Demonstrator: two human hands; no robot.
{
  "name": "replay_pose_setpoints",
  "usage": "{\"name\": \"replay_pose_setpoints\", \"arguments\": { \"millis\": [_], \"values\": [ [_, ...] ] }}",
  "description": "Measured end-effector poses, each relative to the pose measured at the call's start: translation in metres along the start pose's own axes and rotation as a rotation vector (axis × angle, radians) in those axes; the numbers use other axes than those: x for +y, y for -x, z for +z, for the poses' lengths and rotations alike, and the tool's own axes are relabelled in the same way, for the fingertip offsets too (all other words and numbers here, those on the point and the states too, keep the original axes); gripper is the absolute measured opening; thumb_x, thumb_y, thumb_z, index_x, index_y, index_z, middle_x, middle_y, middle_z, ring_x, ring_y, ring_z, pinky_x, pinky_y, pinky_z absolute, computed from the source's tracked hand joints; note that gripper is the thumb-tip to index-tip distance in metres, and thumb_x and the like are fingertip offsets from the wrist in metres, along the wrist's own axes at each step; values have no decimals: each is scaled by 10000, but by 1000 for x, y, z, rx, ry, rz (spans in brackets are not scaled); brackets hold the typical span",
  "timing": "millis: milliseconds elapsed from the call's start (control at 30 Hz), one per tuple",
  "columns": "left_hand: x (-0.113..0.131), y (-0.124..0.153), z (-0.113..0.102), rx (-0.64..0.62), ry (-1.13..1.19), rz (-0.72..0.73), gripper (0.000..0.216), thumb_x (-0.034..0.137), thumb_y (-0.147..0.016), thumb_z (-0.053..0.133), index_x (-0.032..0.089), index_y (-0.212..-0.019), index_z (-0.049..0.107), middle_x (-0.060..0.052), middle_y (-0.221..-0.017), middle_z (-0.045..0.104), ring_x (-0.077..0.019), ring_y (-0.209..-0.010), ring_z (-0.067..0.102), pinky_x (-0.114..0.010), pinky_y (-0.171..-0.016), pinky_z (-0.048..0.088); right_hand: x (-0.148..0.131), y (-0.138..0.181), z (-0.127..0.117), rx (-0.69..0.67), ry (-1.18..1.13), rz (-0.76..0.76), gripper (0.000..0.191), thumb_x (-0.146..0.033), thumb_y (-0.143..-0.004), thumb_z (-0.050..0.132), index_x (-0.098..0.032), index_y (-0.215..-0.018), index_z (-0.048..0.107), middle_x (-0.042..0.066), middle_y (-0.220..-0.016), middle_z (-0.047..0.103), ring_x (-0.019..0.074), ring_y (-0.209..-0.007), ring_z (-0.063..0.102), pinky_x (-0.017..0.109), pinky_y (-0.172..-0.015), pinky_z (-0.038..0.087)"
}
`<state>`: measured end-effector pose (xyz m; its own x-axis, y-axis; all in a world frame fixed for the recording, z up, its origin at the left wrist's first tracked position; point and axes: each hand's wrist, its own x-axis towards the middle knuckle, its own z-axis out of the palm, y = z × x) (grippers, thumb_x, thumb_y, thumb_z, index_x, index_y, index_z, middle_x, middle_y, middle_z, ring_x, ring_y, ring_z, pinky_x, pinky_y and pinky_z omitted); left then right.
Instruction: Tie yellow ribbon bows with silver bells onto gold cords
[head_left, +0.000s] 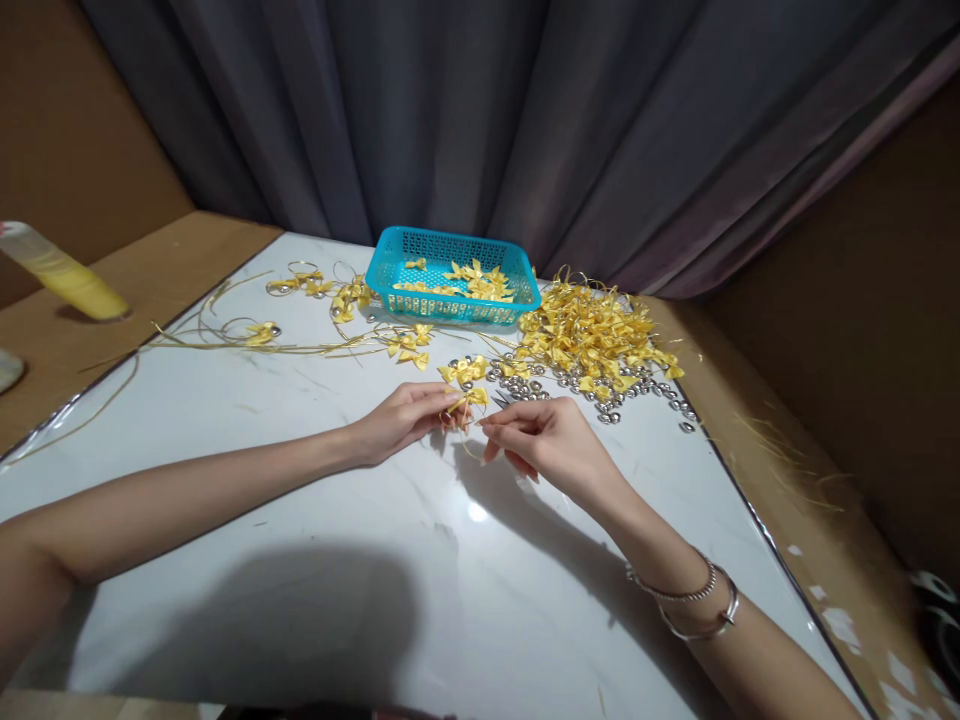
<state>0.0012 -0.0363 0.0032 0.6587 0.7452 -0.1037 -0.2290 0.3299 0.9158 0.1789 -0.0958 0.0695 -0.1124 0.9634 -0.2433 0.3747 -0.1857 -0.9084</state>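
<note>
My left hand [409, 420] pinches a yellow ribbon bow [474, 397] between thumb and fingers, above the white tabletop. A thin gold cord [471, 455] loops down from this bow. Close by on the right, my right hand [551, 440] is closed, its thumb and forefinger pinched on the cord's end. A dark, pointed metal tip [502, 398] shows just behind the right fingers; the rest of it is hidden. Another yellow bow with a silver bead [465, 372] lies just beyond the held one.
A blue plastic basket [454, 305] with yellow bows stands at the back. Right of it are a heap of bows [592, 330] and scattered silver beads [637, 385]. Long gold cords [300, 349] lie to the left. A bottle of yellow liquid [71, 280] is at far left.
</note>
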Motion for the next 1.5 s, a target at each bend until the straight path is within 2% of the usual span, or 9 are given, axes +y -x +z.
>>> {"name": "replay_pose_setpoints", "arguments": {
  "millis": [867,1200,1500],
  "values": [
    [0,1,0,-15,32,-21,190,278,-826,605,115,-744,659,-30,-759,614,-96,-733,535,-195,-710,407,-1,-1,-2,7,7,-11,149,-189,-709,565,-102,-684,682,55,-571,663,47,-369,395,199,-362,327],
    [3,-2,2,0,223,-79,153,228,-750,671,77,-726,667,-67,-743,636,-111,-688,573,-194,-653,458,-5,-1,-5,5,25,-41,161,-204,-718,589,-125,-615,683,27,-513,626,50,-370,401,215,-402,331],
    [3,-1,0,-45,227,-86,162,226,-771,656,68,-735,661,-65,-738,635,-103,-682,580,-179,-645,475,-1,-3,-7,-11,24,-57,150,-222,-713,599,-121,-662,696,45,-565,653,58,-386,416,216,-396,338]
  ]
}}
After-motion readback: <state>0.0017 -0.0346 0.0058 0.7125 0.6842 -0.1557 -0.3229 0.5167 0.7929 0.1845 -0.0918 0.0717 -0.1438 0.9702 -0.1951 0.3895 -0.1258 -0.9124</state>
